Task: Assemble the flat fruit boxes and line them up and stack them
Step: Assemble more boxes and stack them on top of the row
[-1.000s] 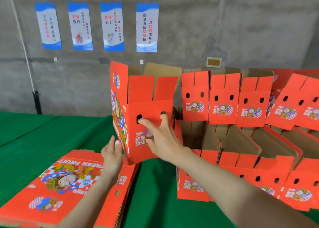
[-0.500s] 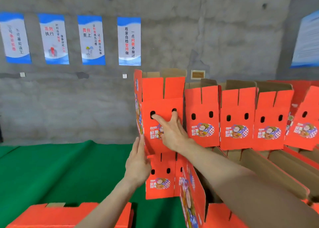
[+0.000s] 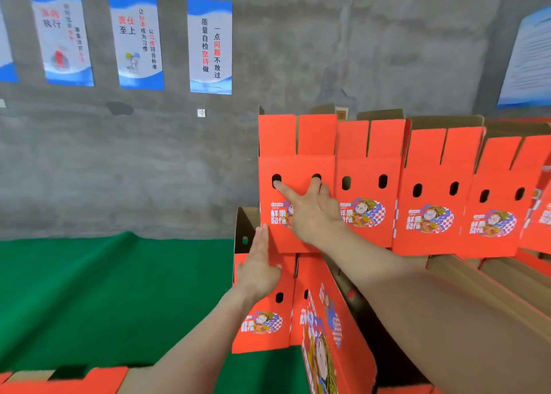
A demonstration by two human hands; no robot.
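Observation:
The red assembled fruit box (image 3: 298,138) stands upright at the left end of the upper row, on top of a lower red box (image 3: 265,337). My right hand (image 3: 310,211) presses flat on its front face, index fingertip at the left hand hole and another fingertip at the right hole. Fingers straight, my left hand (image 3: 259,265) lies against the box's lower left corner. Several more assembled boxes (image 3: 429,170) line up to its right, touching side by side.
A green-covered table (image 3: 104,289) stretches left of the stack. Red flat boxes (image 3: 98,378) lie at the bottom left edge. A grey concrete wall with posters (image 3: 210,44) stands close behind the rows. Open brown box interiors (image 3: 477,280) fill the lower right.
The box has gone from above the table to the left end of the upper row, now flush with its neighbour. Both hands followed it up and right.

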